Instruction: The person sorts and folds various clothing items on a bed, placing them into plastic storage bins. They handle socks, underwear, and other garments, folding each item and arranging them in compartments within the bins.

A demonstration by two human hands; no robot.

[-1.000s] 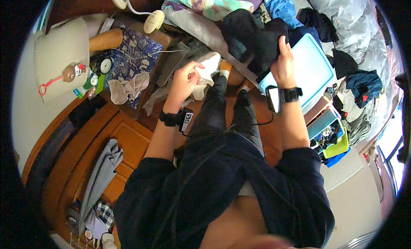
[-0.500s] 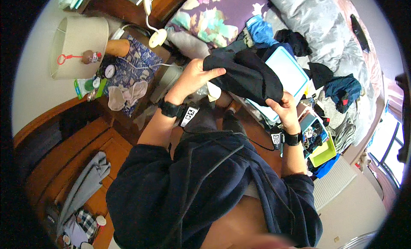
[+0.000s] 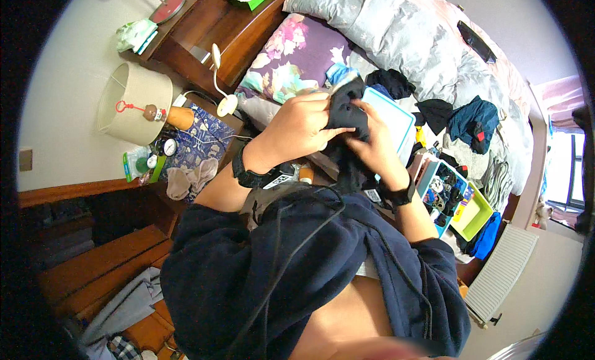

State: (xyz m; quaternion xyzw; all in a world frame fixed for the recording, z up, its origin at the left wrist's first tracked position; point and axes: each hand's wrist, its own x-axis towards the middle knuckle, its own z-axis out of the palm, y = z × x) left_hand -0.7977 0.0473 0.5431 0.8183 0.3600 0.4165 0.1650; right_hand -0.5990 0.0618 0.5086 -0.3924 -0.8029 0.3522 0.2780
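A black piece of clothing [image 3: 347, 114] is bunched between my two hands, and part of it hangs down in front of my body. Its kind cannot be made out. My left hand [image 3: 302, 126] has its fingers closed on the left side of the cloth. On the other side my right hand [image 3: 374, 143] pinches the cloth, thumb toward the left hand. Just behind the right hand is a white flat panel with a light blue rim [image 3: 392, 119], partly covered by the hand and the cloth.
Beyond my hands, a bed holds a purple floral pillow [image 3: 310, 49], a grey duvet [image 3: 384, 25] and scattered clothes [image 3: 476, 123]. At right stand a filled light blue bin [image 3: 455, 177] and a lime green bin [image 3: 476, 214]. A beige lampshade [image 3: 139, 103] stands at left.
My hands have come closer together, and the black cloth, stretched wide between them before, is now gathered and hanging. The view has shifted, showing more of the bed's far side.
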